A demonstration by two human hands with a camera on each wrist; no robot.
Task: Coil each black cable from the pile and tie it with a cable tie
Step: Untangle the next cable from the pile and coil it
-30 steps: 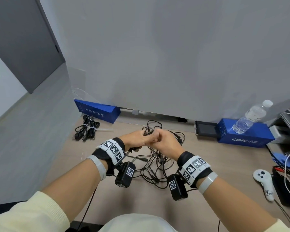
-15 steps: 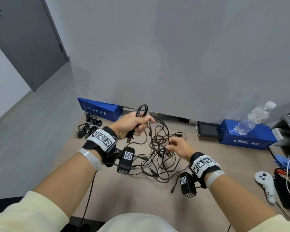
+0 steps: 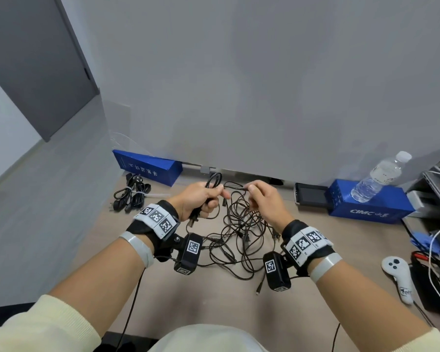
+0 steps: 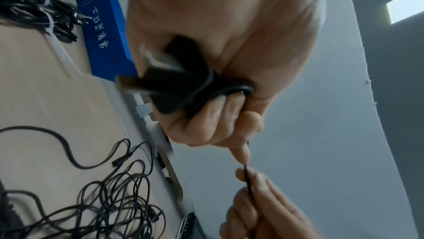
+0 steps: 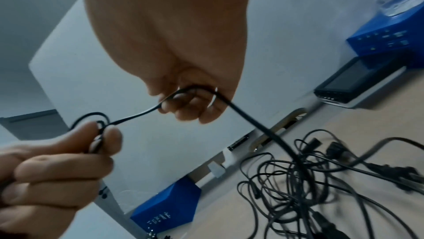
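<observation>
A tangled pile of black cables [image 3: 241, 235] lies on the tan table [image 3: 208, 306] under my raised hands. My left hand [image 3: 201, 196] grips a black plug [image 4: 174, 83] and a first loop of the cable [image 3: 214, 180] that sticks up above the fist. My right hand [image 3: 261, 196] pinches the same black cable [image 5: 146, 113] a short way along, and the strand runs taut between the two hands. From the right hand the cable drops into the pile [image 5: 309, 179].
Two coiled, tied black cables [image 3: 131, 196] lie at the back left beside a blue box [image 3: 148, 168]. At the back right a second blue box [image 3: 368, 201] carries a water bottle [image 3: 379, 177], next to a small black device [image 3: 310, 195]. A white controller [image 3: 398, 278] and loose wires lie at right.
My hands parted, the left lifting the plug with a loop while the right dropped to the pile. Now the right hand has risen again, bringing a length of cable close to the left hand.
</observation>
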